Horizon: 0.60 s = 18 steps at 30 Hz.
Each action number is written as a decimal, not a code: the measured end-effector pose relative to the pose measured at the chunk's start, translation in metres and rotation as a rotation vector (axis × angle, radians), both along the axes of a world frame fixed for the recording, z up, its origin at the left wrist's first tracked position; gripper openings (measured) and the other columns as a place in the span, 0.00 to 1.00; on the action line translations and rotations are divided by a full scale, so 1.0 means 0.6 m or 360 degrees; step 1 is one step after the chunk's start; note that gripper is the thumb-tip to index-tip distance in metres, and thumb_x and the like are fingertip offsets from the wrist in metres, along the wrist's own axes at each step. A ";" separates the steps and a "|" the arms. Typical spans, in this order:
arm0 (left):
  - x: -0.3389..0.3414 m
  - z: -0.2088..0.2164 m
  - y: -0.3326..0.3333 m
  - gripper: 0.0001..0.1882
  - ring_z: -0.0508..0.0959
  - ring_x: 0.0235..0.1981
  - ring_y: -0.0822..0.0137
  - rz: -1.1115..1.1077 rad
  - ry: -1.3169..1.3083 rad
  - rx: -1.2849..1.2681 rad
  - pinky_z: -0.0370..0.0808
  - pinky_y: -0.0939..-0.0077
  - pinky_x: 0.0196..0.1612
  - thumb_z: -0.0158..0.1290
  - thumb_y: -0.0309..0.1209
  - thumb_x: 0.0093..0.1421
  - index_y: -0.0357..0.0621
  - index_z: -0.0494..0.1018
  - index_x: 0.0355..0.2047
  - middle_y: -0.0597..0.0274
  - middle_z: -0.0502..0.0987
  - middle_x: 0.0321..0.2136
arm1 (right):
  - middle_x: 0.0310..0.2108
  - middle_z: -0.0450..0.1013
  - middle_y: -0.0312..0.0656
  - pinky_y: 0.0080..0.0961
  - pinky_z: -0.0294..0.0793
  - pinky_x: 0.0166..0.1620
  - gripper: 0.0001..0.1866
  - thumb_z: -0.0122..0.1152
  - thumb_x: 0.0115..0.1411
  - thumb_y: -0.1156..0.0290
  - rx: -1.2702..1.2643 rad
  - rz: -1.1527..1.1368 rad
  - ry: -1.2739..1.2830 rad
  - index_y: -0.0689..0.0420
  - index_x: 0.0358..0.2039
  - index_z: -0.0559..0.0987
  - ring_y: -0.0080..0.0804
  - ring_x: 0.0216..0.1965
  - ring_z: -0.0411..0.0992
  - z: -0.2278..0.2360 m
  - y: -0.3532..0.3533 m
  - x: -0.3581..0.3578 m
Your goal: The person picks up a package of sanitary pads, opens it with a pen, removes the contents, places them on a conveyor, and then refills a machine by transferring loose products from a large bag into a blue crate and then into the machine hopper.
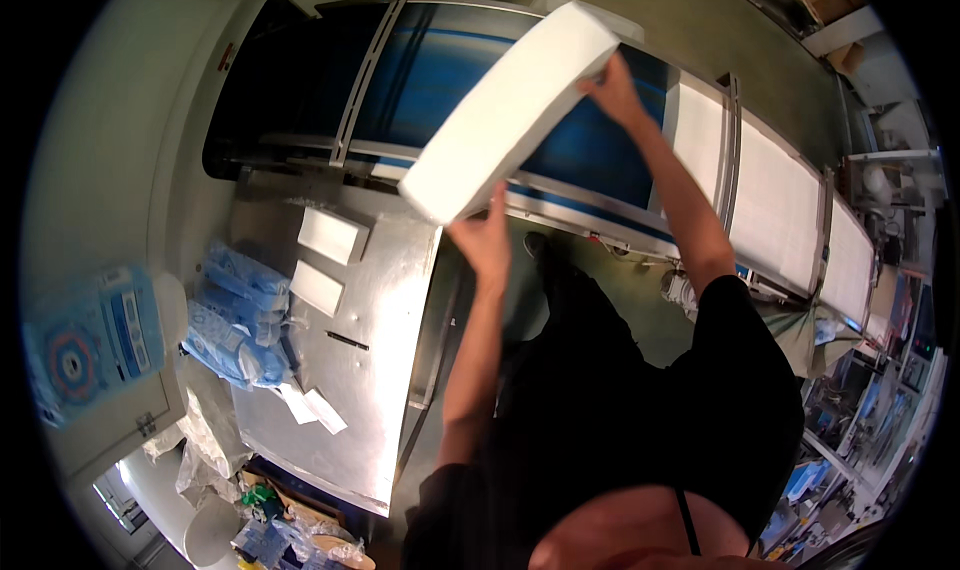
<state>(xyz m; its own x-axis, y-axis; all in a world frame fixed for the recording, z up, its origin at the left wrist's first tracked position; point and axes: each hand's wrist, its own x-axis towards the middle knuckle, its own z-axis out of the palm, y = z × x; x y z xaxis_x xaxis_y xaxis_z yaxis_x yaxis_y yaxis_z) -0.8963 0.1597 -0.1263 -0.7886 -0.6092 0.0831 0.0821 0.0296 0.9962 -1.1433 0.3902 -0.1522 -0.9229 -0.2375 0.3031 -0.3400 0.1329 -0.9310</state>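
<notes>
Between my two hands I hold a long white block (510,110), apparently a stack of soft white sheets, tilted diagonally above the blue conveyor belt (440,65). My left hand (485,240) grips its near lower end, with fingers partly hidden beneath it. At the far upper end, my right hand (612,88) is closed on the side of the same block. More white material (695,140) lies on the conveyor to the right. Close to my left hand is a steel table (390,270) bearing two small white blocks, one of them a box-like piece (333,235).
A metal bar (372,70) crosses over the belt, and a dark machine opening (260,100) is at its left end. Blue plastic packs (240,310), a black pen (347,340) and white slips (325,410) lie on the table. Cluttered shelves (860,430) stand at right.
</notes>
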 end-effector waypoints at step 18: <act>-0.206 -0.203 0.333 0.40 0.73 0.58 0.42 -0.0322 -0.1491 0.2229 0.73 0.36 0.57 0.64 0.39 0.62 0.45 0.57 0.68 0.48 0.66 0.59 | 0.67 0.67 0.60 0.42 0.65 0.68 0.50 0.69 0.60 0.38 0.1642 0.0479 -0.0451 0.56 0.72 0.64 0.56 0.67 0.67 -0.137 0.238 -0.262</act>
<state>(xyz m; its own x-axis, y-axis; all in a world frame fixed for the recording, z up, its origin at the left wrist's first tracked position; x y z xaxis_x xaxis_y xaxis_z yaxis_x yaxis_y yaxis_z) -1.0198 0.3597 -0.2478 -0.3197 0.3036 -0.8976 -0.6151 -0.7870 -0.0471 -1.3008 0.5328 -0.2344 -0.7897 -0.4804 -0.3817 -0.2812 0.8363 -0.4707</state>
